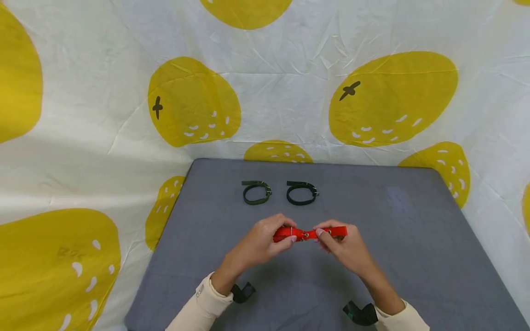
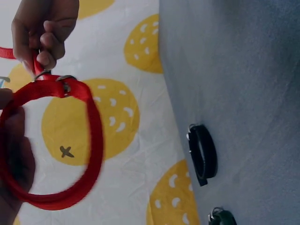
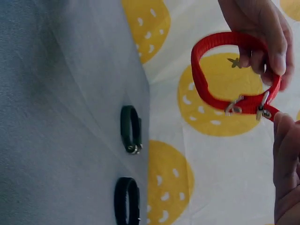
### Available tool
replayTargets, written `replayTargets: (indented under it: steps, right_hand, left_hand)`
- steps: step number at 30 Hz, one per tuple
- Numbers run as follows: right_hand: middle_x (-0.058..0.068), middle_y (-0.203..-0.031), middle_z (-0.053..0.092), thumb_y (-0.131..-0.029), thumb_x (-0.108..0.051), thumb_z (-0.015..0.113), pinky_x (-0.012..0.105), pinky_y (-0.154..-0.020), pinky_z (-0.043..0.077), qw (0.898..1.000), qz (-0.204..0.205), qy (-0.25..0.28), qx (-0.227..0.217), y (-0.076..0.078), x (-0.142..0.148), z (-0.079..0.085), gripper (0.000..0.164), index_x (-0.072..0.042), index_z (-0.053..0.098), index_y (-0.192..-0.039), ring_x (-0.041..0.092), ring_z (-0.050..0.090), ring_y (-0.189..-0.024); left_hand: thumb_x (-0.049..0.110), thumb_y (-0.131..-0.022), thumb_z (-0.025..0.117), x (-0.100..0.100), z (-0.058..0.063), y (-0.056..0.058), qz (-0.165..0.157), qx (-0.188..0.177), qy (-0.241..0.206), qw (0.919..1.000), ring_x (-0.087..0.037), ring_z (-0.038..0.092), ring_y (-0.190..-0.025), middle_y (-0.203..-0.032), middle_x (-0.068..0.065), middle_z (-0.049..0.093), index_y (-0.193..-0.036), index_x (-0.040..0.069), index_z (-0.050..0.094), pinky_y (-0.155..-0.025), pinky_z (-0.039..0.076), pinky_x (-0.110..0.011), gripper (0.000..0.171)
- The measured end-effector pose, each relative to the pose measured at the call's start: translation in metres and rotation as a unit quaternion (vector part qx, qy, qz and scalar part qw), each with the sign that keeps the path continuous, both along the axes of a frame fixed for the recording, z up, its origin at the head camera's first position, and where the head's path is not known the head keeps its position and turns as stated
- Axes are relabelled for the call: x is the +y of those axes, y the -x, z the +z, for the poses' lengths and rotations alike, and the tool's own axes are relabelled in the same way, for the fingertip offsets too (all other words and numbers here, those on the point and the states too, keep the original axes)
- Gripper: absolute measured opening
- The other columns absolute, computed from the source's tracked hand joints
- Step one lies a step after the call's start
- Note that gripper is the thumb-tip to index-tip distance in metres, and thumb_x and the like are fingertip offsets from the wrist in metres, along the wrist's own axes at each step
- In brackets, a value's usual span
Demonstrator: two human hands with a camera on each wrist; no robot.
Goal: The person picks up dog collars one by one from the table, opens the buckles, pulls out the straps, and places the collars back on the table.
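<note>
Red collar (image 1: 313, 234) held up over the table (image 1: 414, 239), looped. Left hand (image 1: 265, 239): fingers clamped on the loop beside the buckle (image 1: 305, 235). Right hand (image 1: 348, 248): fingers clamped on the strap tail (image 1: 341, 231). Farther back on table: green collar (image 1: 256, 202), black collar (image 1: 301, 202) near it. Lemon-print cloth (image 1: 285, 110) behind.
</note>
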State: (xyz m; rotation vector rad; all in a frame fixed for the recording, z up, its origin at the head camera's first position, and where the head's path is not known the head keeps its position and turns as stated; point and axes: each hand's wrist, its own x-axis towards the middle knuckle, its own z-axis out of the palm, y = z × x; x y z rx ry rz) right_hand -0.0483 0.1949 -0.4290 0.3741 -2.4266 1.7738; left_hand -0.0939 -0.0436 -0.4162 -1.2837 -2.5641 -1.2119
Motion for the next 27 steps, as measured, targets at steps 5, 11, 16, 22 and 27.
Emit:
replayTargets:
  steps: [5,11,16,22,27]
  right_hand:
    - [0.005,-0.071,0.069,-0.093,0.002,0.068,0.025,-0.057,0.057,0.999,-0.013,-0.013,0.05,0.0,-0.006,-0.006,0.007,-0.002,0.072,-0.096,0.007,0.065,-0.058]
    - [0.007,-0.077,0.071,-0.088,0.013,0.067,0.021,-0.058,0.056,0.991,0.017,-0.003,0.135,-0.001,-0.012,-0.01,0.02,-0.002,0.072,-0.101,0.005,0.067,-0.064]
    - [0.002,-0.081,0.071,-0.086,0.015,0.067,0.019,-0.061,0.056,0.985,0.035,-0.005,0.167,0.0,-0.017,-0.011,0.025,-0.003,0.072,-0.102,0.009,0.067,-0.066]
    - [0.001,-0.084,0.071,-0.09,0.01,0.067,0.02,-0.062,0.057,0.989,0.04,-0.026,0.141,-0.001,-0.02,-0.012,0.022,-0.006,0.072,-0.104,0.007,0.067,-0.069]
    - [0.0,-0.084,0.071,-0.091,0.006,0.068,0.021,-0.058,0.055,0.992,0.035,-0.043,0.117,-0.001,-0.019,-0.009,0.021,-0.009,0.073,-0.106,0.007,0.066,-0.068]
  left_hand:
    - [0.014,-0.096,0.066,0.003,-0.004,0.004,0.004,0.046,0.06,0.9971,-0.007,0.055,-0.088,-0.106,0.005,0.065,-0.112,0.015,0.065,-0.079,0.049,-0.02,0.015]
    - [0.019,-0.094,0.07,0.011,-0.006,0.003,0.027,0.131,0.096,0.9863,-0.006,0.061,-0.083,-0.099,0.007,0.068,-0.101,0.018,0.071,-0.08,0.052,-0.025,0.007]
    - [0.019,-0.091,0.074,0.013,-0.006,0.002,0.051,0.156,0.115,0.9798,-0.006,0.06,-0.076,-0.092,0.007,0.068,-0.095,0.017,0.073,-0.071,0.05,-0.023,0.004]
    - [0.018,-0.091,0.07,0.015,-0.005,0.002,0.052,0.163,0.154,0.9732,-0.004,0.053,-0.07,-0.086,0.006,0.063,-0.09,0.015,0.07,-0.065,0.045,-0.02,0.003]
    - [0.014,-0.089,0.069,0.014,-0.005,0.001,0.045,0.099,0.16,0.981,-0.003,0.049,-0.067,-0.084,0.005,0.059,-0.091,0.014,0.066,-0.059,0.04,-0.015,0.004]
